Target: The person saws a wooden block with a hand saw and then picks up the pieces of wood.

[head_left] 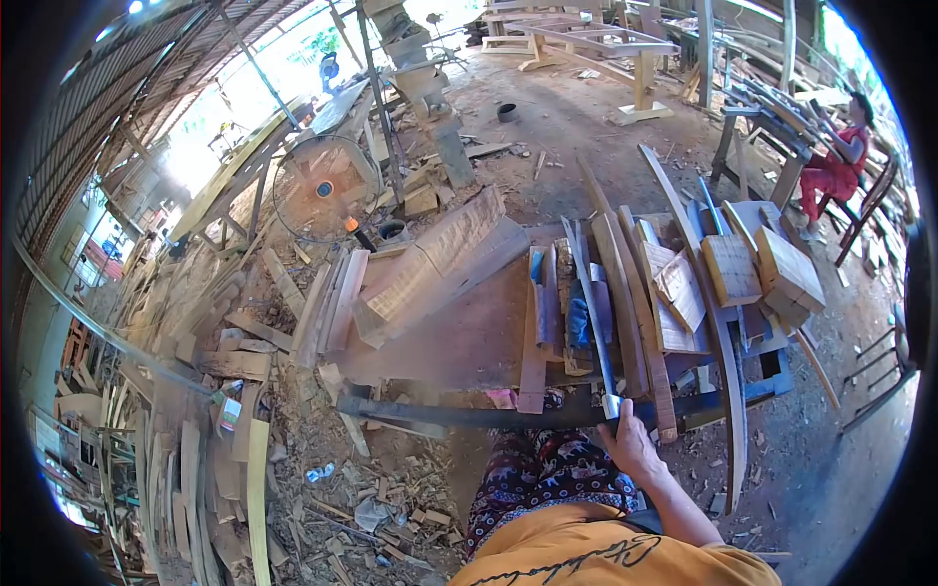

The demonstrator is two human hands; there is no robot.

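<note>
My right hand (pixel 637 447) reaches in from the lower right to the front edge of the worktable (pixel 430 361). Its fingers are closed around the near end of a long, thin blade-like tool (pixel 595 337), pale and dark at the grip. The tool points away from me over the table, among wooden pieces. Just left of it lie a rough, dark-edged piece of wood (pixel 576 322) and something blue. To its right rest long wooden strips (pixel 625 303) and a flat pale board (pixel 676 293). My left hand is out of view.
A large angled timber (pixel 440 264) lies on the table's left half. Thick wooden blocks (pixel 731 271) sit at the right. Offcuts and scraps (pixel 391 527) cover the floor at left. A person in red (pixel 831 181) sits at the far right, near a chair (pixel 879 366).
</note>
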